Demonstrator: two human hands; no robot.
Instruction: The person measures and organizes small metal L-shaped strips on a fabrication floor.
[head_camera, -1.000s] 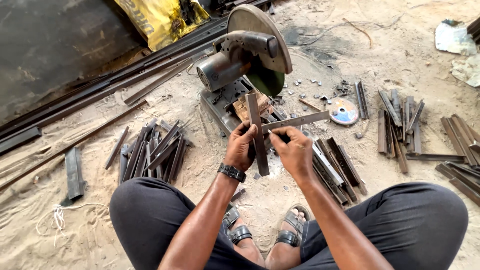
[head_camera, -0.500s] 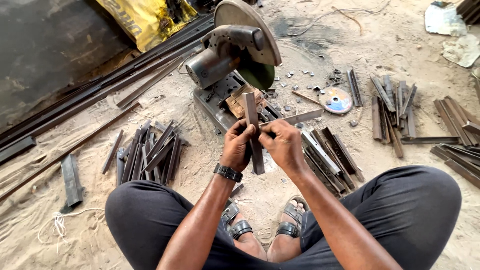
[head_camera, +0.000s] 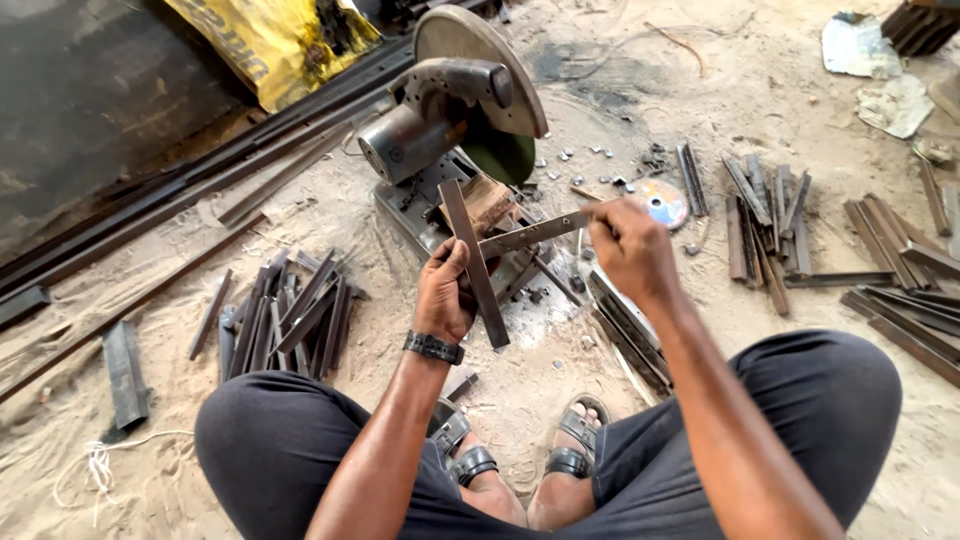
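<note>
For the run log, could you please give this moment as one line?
left hand: holds flat bar | right hand: holds steel strip across it | behind: chop saw

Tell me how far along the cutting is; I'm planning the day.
Done: cut pieces lie piled at left and right. In hand: the left hand holds a flat bar, the right hand a ruler-like strip across it. Left: long bars lie uncut beside the chop saw.
</note>
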